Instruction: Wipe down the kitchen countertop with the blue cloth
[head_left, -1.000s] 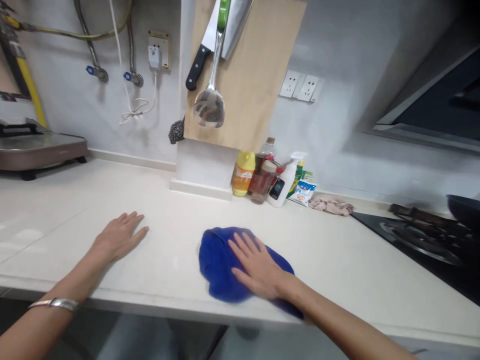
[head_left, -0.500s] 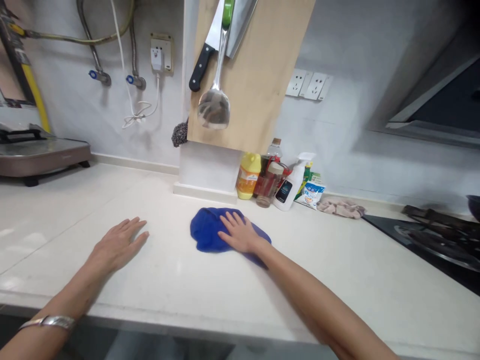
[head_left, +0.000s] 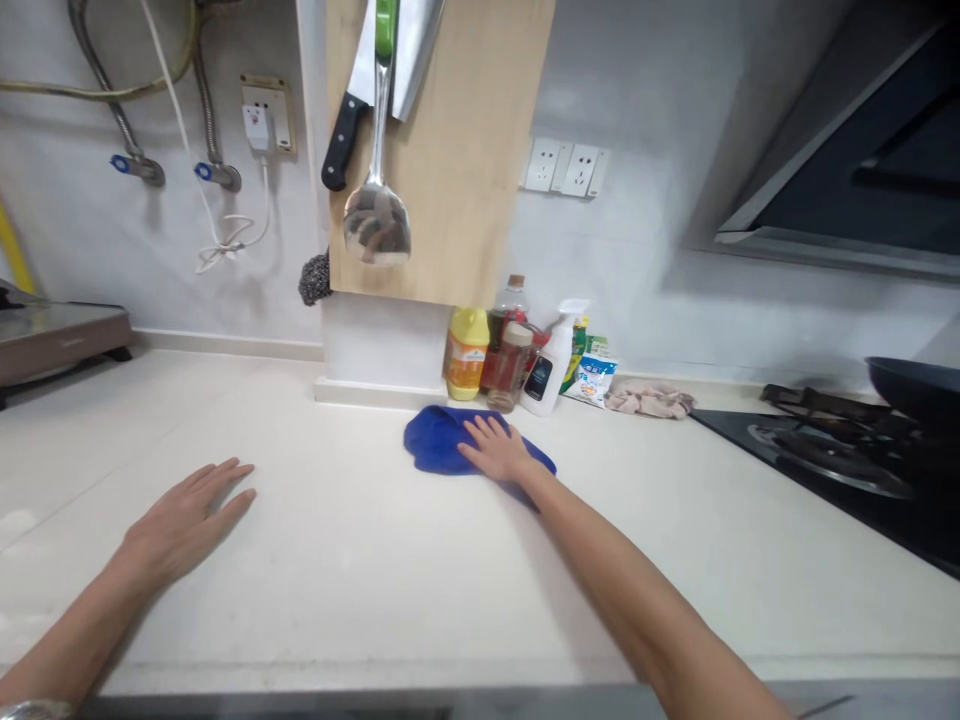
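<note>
This place is a kitchen. It is shown by the gas stove [head_left: 825, 455] with a dark pan [head_left: 919, 385], the range hood [head_left: 847, 150] above it, and the knife [head_left: 345, 140] and the metal spatula [head_left: 377, 222], which hang at a wooden board [head_left: 457, 150] over the white table [head_left: 337, 580].

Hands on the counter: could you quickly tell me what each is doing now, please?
Left hand: open, empty.
Right hand: open, flat on cloth.
</note>
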